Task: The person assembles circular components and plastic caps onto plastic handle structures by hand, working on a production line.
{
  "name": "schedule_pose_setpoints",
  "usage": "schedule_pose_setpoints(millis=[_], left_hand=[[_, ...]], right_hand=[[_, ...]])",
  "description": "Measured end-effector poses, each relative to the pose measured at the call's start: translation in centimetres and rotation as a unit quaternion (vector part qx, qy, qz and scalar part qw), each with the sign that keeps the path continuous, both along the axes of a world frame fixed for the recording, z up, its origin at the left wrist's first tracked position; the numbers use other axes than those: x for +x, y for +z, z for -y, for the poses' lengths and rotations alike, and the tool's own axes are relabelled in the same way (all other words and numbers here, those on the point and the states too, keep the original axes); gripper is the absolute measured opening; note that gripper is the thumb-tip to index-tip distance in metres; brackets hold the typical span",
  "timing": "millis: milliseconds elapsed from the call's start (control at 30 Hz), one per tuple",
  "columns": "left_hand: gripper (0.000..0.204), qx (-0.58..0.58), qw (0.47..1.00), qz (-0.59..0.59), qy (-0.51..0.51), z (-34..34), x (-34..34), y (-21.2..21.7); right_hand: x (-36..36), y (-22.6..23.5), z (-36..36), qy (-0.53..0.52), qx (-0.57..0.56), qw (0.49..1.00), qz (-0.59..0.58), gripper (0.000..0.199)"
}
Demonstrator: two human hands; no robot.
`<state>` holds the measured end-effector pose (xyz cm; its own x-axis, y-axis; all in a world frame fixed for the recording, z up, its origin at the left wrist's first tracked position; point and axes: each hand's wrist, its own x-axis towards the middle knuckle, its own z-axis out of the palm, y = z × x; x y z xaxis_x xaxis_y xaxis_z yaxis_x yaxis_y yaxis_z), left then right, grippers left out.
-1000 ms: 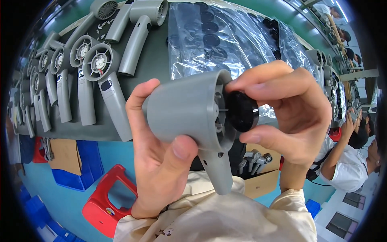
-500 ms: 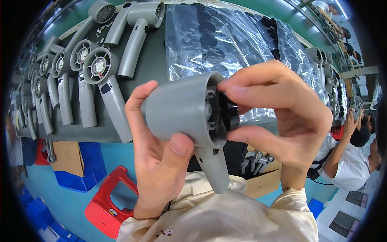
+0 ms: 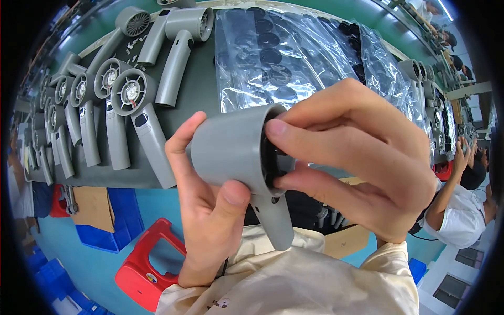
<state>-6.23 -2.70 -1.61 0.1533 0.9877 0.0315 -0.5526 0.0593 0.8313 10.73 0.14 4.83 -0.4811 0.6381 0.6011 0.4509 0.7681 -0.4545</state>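
Note:
A grey handheld fan (image 3: 226,149) is tilted in front of me, its drum-shaped head turned to the right and its handle pointing down. My left hand (image 3: 212,226) grips the head from the left, thumb across the near side. At the open right end, my right hand (image 3: 367,163) has fingertips and thumb at the mouth, closed on a black round fan part (image 3: 270,155). That part sits inside the rim, mostly hidden behind my fingers.
Several grey fans (image 3: 152,139) lie on the dark table at left. Clear plastic sheeting (image 3: 304,63) covers black round pieces beyond my hands. A red stool (image 3: 131,275), a blue bin (image 3: 128,220) and a cardboard box (image 3: 346,240) are below. Another person (image 3: 451,215) works at right.
The black part has moved left, deeper into the fan head, with my right fingers following to the rim. My left hand keeps its grip.

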Motion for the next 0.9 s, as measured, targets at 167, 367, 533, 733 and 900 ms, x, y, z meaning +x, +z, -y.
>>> schedule_pose_setpoints(millis=[167, 367, 533, 733, 900], left_hand=[[0.087, -0.054, 0.995, 0.078, 0.023, 0.2, 0.0, 0.0], [0.09, -0.071, 0.992, 0.097, 0.021, 0.4, 0.5, 0.6], [0.089, -0.052, 0.996, 0.068, 0.034, 0.3, 0.5, 0.2], [0.079, -0.031, 0.997, 0.066, 0.017, -0.5, 1.2, -0.4], [0.074, -0.015, 0.99, 0.141, -0.016, -1.3, 1.0, -1.2]], right_hand=[[-0.6, -0.4, 0.5, -0.028, -0.041, 0.997, -0.052, 0.04], [-0.8, 2.8, 1.1, -0.053, -0.08, 0.993, 0.067, 0.043], [-0.3, 1.8, -0.1, -0.003, -0.064, 0.996, 0.059, 0.044], [0.8, -0.3, -0.5, -0.044, -0.121, 0.992, 0.006, 0.038], [-0.5, -1.0, 0.9, -0.159, -0.154, 0.956, -0.193, 0.049]])
